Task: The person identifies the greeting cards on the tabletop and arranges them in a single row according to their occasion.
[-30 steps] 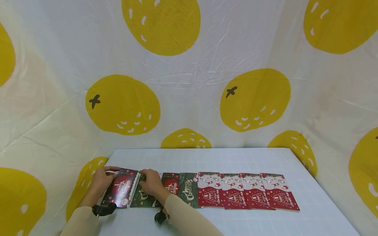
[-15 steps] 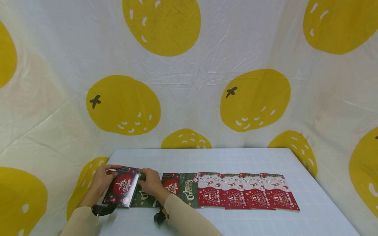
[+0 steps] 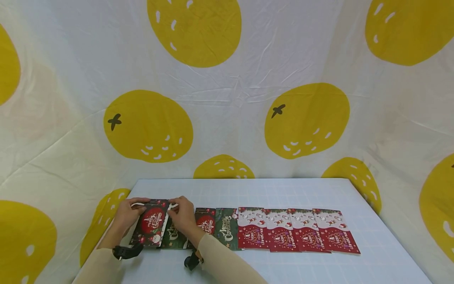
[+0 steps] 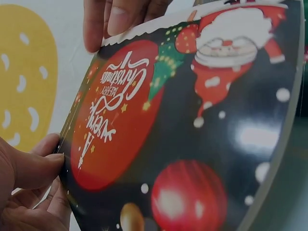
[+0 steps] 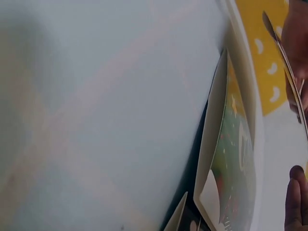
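Note:
A dark Christmas card (image 3: 152, 223) with a red ornament and a Santa is held up at the left of the table, face toward me. My left hand (image 3: 125, 217) pinches its left edge between thumb and fingers; the left wrist view shows the thumb (image 4: 36, 168) at that edge. At the upper right edge, my right hand (image 3: 182, 216) grips the same card, its thumb (image 4: 119, 20) over the front border. A green Christmas card (image 3: 172, 238) lies partly hidden under the right hand. Seen edge-on in the right wrist view, the held card (image 5: 290, 72) looks thin.
Rightward along the white table (image 3: 269, 191) runs a row of cards: a dark red one (image 3: 204, 221), a green one (image 3: 227, 228), then several overlapping red-and-white ones (image 3: 253, 228). A cloth with yellow fruit (image 3: 306, 120) hangs behind.
The dark card has shifted slightly right and tilted up more, losing its glare. My left hand has moved slightly right with it, and the right hand's fingers have come up to its edge.

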The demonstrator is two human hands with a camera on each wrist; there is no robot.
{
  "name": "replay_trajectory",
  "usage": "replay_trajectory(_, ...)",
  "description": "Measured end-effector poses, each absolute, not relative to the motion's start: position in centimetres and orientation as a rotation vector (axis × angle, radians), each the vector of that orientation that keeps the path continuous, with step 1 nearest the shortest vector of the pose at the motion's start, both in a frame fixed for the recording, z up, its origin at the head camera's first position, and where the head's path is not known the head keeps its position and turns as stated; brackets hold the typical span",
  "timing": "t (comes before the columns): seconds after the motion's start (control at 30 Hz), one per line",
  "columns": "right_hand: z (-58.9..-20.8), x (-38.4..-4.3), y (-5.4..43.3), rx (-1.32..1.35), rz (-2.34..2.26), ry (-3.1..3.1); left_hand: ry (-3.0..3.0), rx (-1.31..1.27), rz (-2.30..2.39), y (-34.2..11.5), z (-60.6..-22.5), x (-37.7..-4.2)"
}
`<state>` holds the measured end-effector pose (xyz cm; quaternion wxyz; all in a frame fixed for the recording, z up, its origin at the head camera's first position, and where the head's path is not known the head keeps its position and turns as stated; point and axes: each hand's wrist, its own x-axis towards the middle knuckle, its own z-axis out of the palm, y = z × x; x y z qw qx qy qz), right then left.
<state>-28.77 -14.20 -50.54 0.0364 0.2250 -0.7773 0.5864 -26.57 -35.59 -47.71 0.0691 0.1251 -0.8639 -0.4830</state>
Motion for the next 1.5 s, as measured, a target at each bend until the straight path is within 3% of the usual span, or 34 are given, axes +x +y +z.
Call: replay_trajectory(1.5, -50.2, -31.4, -12.3, 0.366, 1.950, -2.140, -2.696, 0.093, -1.642, -35.0, -48.4, -26.2)
